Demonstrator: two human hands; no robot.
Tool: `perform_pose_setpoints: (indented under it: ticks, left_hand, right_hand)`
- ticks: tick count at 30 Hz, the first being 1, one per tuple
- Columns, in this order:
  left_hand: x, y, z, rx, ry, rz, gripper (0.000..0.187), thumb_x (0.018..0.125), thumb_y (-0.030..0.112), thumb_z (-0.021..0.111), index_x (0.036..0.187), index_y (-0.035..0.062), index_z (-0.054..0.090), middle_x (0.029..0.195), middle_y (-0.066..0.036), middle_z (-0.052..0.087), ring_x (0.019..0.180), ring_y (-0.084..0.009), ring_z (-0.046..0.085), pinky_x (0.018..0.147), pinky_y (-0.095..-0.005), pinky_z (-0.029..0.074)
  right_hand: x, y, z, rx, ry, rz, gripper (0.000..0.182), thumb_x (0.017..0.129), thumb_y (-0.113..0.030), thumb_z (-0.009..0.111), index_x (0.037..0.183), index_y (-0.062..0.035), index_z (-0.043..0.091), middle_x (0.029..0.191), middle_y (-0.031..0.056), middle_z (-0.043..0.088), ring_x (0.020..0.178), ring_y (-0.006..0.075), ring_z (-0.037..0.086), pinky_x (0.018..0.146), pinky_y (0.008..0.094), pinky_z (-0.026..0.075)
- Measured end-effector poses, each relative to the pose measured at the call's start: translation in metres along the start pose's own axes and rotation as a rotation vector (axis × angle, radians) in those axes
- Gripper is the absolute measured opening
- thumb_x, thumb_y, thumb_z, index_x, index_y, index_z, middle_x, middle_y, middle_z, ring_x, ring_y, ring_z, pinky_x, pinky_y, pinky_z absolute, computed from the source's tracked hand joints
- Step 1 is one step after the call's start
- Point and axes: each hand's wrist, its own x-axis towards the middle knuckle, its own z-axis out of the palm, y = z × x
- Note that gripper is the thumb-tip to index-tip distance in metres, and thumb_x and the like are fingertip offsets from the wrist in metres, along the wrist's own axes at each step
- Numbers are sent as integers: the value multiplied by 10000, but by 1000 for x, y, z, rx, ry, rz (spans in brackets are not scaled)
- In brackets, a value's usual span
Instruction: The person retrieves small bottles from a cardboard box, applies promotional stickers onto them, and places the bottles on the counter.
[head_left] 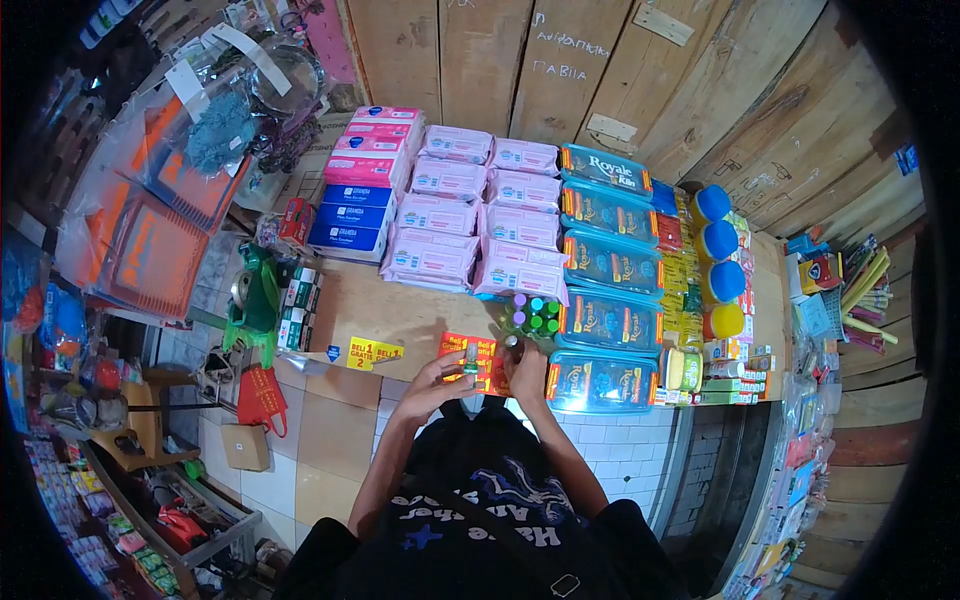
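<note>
Small bottle [470,359] held at the counter edge, above the red-orange pack [478,362].

Left hand [437,381] closes its fingers on the bottle; right hand [523,368] pinches a second one [511,343]. I think it is best to keep each upright and place it beside the coloured-cap bottles [533,315], without knocking them.

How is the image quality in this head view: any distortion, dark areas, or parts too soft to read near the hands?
Head view: strong fisheye bend, with the wooden wall planks curving and black vignette at the corners. Lighting is even and saturated, with no hard shadows on the counter. The left hand and right hand are small, and the little bottle between them is too soft to read its label.
</note>
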Motion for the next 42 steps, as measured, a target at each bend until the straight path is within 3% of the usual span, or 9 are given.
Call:
perform_pose_setpoints:
  ticks: [11,14,20,27,30,33,36,39,42]
  left_hand:
    - [3,-4,1,-17,-33,-21,543,921,40,646,1410,11,413,1271,-153,530,1116,-216,599,936,-342,556]
    - [11,-15,-1,-29,-43,-23,539,920,33,644,1411,13,421,1272,-136,527,1129,-212,590,938,-339,555]
    - [25,-29,5,-8,-82,-95,534,921,31,641,1412,9,433,1315,-108,520,1135,-198,583,943,-333,551]
    - [44,-52,10,76,-214,-21,560,901,28,638,1423,2,436,1244,-88,586,1071,-155,603,902,-274,517]
    - [60,-77,2,61,-237,17,571,884,8,624,1422,-13,432,1250,-93,586,1095,-169,593,936,-284,491]
    - [65,-88,1,99,-163,14,573,879,-5,617,1420,-20,430,1258,-105,587,1129,-187,580,978,-306,468]
    - [66,-84,3,123,-170,28,572,880,-11,614,1421,-16,429,1274,-114,582,1165,-192,563,1009,-317,448]
    - [67,-79,3,133,-240,48,573,883,-14,611,1426,-9,427,1293,-116,573,1190,-191,550,1019,-316,441]
    - [68,-74,5,120,-252,31,577,886,-11,611,1432,-2,423,1312,-116,563,1201,-187,542,1020,-313,441]
  right_hand:
    - [0,-11,-6,23,19,22,207,829,-95,711,956,43,623,843,213,689,748,336,696,664,396,540]
    - [-10,2,0,21,-10,115,248,841,-133,720,986,46,630,857,182,701,730,275,698,655,374,540]
    - [-31,-14,-20,801,-322,559,244,933,-222,660,1011,9,667,828,35,675,694,74,615,612,237,497]
    - [-43,-18,-33,770,-374,449,245,936,-238,662,994,1,658,841,31,672,789,84,616,721,243,494]
    - [-44,-8,-27,647,-304,455,242,937,-208,652,1028,14,624,885,79,686,805,147,636,765,293,508]
    - [-44,-4,-21,330,-152,280,237,946,-158,619,1097,20,574,942,127,661,856,241,645,776,352,507]
    - [-39,-1,-16,211,-88,177,246,940,-123,600,1121,28,528,952,178,632,873,324,631,799,399,495]
    - [-32,1,-10,142,25,62,239,930,-99,598,1116,25,515,987,199,612,917,347,612,820,412,482]
    - [-29,-1,-10,152,5,135,248,917,-72,603,1127,23,511,1036,212,598,977,357,592,845,420,474]
